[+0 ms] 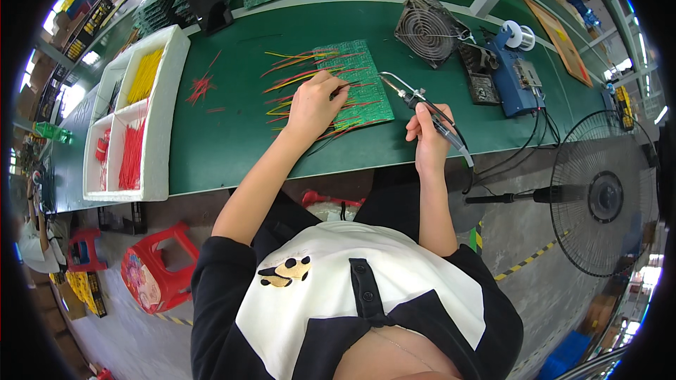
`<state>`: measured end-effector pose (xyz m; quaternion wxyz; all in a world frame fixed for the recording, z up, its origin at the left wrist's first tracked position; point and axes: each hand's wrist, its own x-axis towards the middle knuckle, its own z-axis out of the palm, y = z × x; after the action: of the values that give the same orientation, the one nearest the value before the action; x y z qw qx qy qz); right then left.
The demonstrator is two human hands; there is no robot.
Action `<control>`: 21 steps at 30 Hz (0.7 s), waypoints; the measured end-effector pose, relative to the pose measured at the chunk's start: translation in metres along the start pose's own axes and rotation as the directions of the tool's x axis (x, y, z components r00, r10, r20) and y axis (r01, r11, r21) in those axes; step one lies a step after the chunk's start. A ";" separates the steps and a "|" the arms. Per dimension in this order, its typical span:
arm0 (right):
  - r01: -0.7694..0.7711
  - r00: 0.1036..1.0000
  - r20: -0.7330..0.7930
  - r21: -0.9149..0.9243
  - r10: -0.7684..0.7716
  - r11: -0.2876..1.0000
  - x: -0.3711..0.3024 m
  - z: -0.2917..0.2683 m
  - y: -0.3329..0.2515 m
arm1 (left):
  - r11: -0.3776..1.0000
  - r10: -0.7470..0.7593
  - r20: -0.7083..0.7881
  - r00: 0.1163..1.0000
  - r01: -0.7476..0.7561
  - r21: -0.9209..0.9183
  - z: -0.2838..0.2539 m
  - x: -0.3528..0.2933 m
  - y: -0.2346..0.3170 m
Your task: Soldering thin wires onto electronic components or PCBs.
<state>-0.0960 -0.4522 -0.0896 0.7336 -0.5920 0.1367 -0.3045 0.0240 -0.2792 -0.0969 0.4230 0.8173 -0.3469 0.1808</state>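
Observation:
A green circuit board panel (373, 91) lies on the workbench, with red, yellow and black wires (285, 84) sticking out past its left side. My left hand (315, 105) rests over the panel's left part, its thumb and fingers pinched on a thin dark wire (343, 89). My right hand (431, 142) grips a soldering iron (445, 130) with a metal guide tube fixed along it. The iron's tip points at the panel's upper right edge, and I cannot tell whether it touches. My left fingers hide part of the wire's end.
At left stands a white foam box (156, 148) of sorted red and yellow wires; loose red wires (202, 87) lie beside it. A round-grilled fan (426, 32), a blue solder feeder (516, 74) and its cables stand right. A standing fan (604, 195) and red stool (158, 267) flank me.

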 end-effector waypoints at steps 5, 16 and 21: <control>0.133 0.939 -0.305 -0.108 -0.160 0.985 0.015 -0.046 -0.023 | 1.000 -0.023 0.003 1.000 0.023 0.002 -0.005 -0.002 0.001; 0.168 0.885 -0.345 -0.392 -0.314 0.905 0.029 -0.126 -0.028 | 0.998 -0.062 0.021 0.998 0.062 -0.005 -0.003 0.001 0.007; 0.260 0.820 -0.410 -0.354 -0.399 0.898 0.018 -0.104 -0.033 | 0.994 -0.111 0.013 0.994 0.111 -0.011 -0.006 -0.002 0.004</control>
<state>-0.1494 -0.5482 -0.0827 0.5211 -0.6125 0.2480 -0.5401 0.0198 -0.2755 -0.0924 0.4349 0.8341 -0.3045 0.1498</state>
